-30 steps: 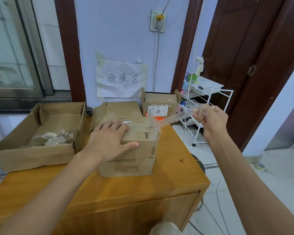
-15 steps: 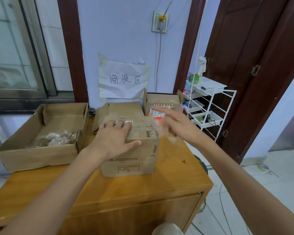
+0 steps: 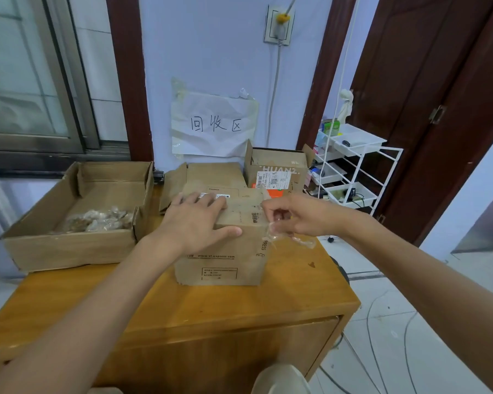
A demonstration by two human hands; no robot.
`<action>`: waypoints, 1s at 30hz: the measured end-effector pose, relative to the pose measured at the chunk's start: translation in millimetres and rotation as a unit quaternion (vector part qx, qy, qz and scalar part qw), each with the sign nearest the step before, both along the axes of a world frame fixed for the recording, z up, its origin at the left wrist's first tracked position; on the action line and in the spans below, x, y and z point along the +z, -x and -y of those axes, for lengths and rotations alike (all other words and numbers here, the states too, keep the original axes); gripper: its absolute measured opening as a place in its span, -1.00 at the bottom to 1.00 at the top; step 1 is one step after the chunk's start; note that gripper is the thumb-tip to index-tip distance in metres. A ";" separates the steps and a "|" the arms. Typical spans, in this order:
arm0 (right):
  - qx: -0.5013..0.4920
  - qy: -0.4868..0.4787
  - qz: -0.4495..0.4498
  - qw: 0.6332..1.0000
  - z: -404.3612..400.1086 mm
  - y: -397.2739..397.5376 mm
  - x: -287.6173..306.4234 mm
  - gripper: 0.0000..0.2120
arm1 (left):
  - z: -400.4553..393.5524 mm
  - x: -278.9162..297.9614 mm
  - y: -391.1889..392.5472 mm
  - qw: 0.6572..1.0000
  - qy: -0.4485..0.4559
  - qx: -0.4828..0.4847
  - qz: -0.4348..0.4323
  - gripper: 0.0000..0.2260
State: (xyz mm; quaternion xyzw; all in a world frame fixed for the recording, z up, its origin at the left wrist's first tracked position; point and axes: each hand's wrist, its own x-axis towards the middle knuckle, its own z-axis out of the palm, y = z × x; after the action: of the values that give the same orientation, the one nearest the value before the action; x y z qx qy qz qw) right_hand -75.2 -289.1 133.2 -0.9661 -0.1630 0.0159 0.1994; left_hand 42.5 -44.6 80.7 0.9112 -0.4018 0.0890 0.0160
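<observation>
Soft, even daylight comes in from the window [image 3: 26,81] on my left; the room is bright and the glare is mild. The worktop [image 3: 239,308] carries a dull sheen and only a faint shadow under the box [image 3: 222,265]. The window side looks smeared, and the clear tape [image 3: 302,241] at my right fingers [image 3: 271,207] is hazy. The door [image 3: 439,109] bows at the right edge; my left forearm [image 3: 83,331] stretches wide at the bottom.

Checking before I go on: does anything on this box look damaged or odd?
Crumpled clear tape dangles from the right hand at the right edge of the box, peeled loose. The lower left front corner of the box looks ragged.
</observation>
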 end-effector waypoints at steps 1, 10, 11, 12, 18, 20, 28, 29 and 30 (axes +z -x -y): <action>0.004 -0.032 -0.011 0.999 2.4 2.7 -2.0 -0.80 | -1.5 0.8 -0.2 1.000 0.002 -0.007 -0.006 -0.09; -0.162 -0.334 0.034 0.928 56.5 45.1 -21.2 -0.72 | -38.6 0.8 -31.2 0.989 0.045 -0.089 -0.112 -0.09; -0.174 -0.333 0.030 0.926 60.2 47.4 -25.1 -0.71 | -39.3 4.5 -37.4 0.985 0.043 -0.090 -0.138 -0.07; -0.187 -0.338 0.033 0.922 62.4 47.9 -30.0 -0.71 | -38.3 9.5 -42.6 0.983 0.035 -0.084 -0.158 -0.08; -0.282 -0.493 0.133 0.812 62.1 40.3 -40.6 -0.80 | -21.9 35.7 -27.1 0.992 -0.049 -0.022 -0.117 -0.31; -0.278 -0.496 0.121 0.814 54.9 34.1 -43.0 -0.79 | -11.4 34.5 -9.5 0.993 0.011 -0.032 -0.114 -0.39; -0.255 -0.529 0.105 0.803 12.8 29.5 -46.0 -0.69 | 18.5 -9.3 19.2 0.996 0.082 -0.029 -0.015 -0.25; -0.248 -0.538 0.100 0.799 5.8 32.1 -44.8 -0.67 | 21.6 -12.2 15.6 0.995 0.091 -0.027 -0.007 -0.27; -0.237 -0.548 0.093 0.797 -1.2 35.2 -43.6 -0.67 | 24.0 -14.0 13.9 0.994 0.102 -0.029 -0.002 -0.29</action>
State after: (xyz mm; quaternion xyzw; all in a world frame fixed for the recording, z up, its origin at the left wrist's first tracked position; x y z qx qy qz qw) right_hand -110.4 -287.8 89.6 -0.7011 0.0714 -0.2141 0.6765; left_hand 28.5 -68.6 66.7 0.8929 -0.4172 0.1273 0.1120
